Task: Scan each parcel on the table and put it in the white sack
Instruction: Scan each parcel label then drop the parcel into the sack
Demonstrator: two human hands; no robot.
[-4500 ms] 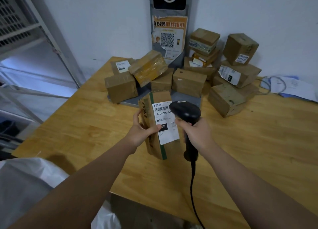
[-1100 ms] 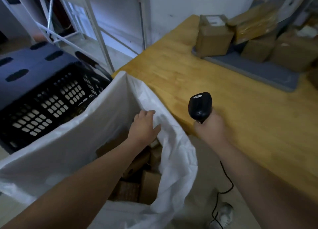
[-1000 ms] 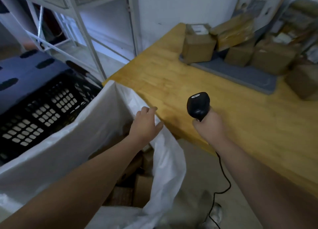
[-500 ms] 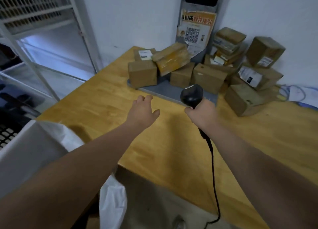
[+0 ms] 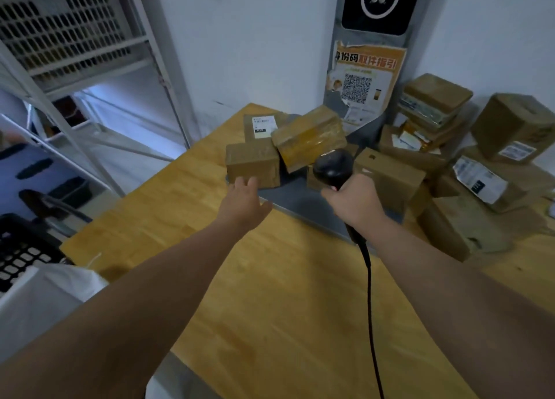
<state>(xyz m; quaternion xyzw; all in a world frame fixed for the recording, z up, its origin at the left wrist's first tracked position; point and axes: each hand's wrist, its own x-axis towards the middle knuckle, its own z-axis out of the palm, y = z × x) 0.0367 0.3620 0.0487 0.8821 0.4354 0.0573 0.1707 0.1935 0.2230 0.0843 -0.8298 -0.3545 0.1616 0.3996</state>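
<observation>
Left hand (image 5: pixel 243 202): fingers straight and slightly spread, holding nothing, reaching for the nearest parcel (image 5: pixel 253 167).
Contact: fingertips lie at its lower near edge; motion blur hides whether they touch.
Right hand (image 5: pixel 354 202): wrapped round the handle of the black scanner (image 5: pixel 333 167), with the head raised toward the pile.
Nearest parcel: small brown box, upright on the near-left corner of the grey mat (image 5: pixel 300 202), toward the far side of the table (image 5: pixel 270 293).
White sack (image 5: pixel 45 296): low on the left below the table edge, only partly in view.
Step (judged): taking up the next parcel for scanning; many parcels are left.
Method: span the box top with thumb on one side and fingers on the other, then lift straight up. No label shows on the visible faces, so turn the box until one faces the scanner.
Hazard: taped parcel (image 5: pixel 309 136) sits tilted just beside the target's upper right and probably leans on it. Pulling the target sideways could tip it.
Behind: labelled parcel (image 5: pixel 261 124) lies close behind the target.
Cable (image 5: pixel 369 278): trails from the scanner across the table and off its near edge, right of the route to the sack.
Surroundings: black crate (image 5: pixel 18 257) beside the sack; metal shelving (image 5: pixel 90 134) at left; QR poster (image 5: pixel 363 80) on the wall.
</observation>
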